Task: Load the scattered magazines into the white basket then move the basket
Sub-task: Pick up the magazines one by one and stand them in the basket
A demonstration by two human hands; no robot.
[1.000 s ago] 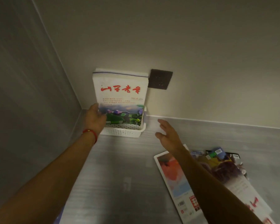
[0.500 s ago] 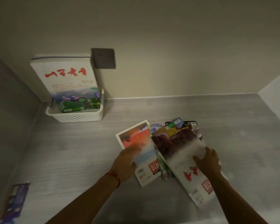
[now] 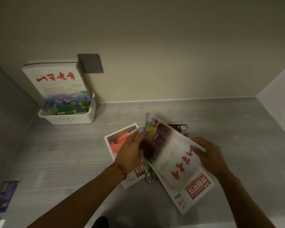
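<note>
Room: a small corner space with plain cream walls and dim light.
Tabletop (image 3: 204, 122): grey, with faint wood-like lines, and it runs right up to the walls.
Wall socket (image 3: 90, 63): a dark square plate on the back wall, just above the basket.
White basket (image 3: 69, 118): it sits in the back left corner of the tabletop, against the wall.
Magazine in the basket (image 3: 56, 83): it stands upright and leans on the wall, with red writing on its white cover.
Pile of magazines (image 3: 155, 153): it lies in the middle of the tabletop, well apart from the basket.
Top magazine (image 3: 179, 162): white with red writing, and its far end is tilted up off the pile.
Left hand (image 3: 130, 153): its fingers curl on the left edge of the top magazine.
Right hand (image 3: 207, 153): its fingers hold the right edge of the same magazine.
Orange magazine (image 3: 120, 140): it lies flat under the left hand.
Blue magazine (image 3: 3, 196): it lies alone at the near left edge.
</note>
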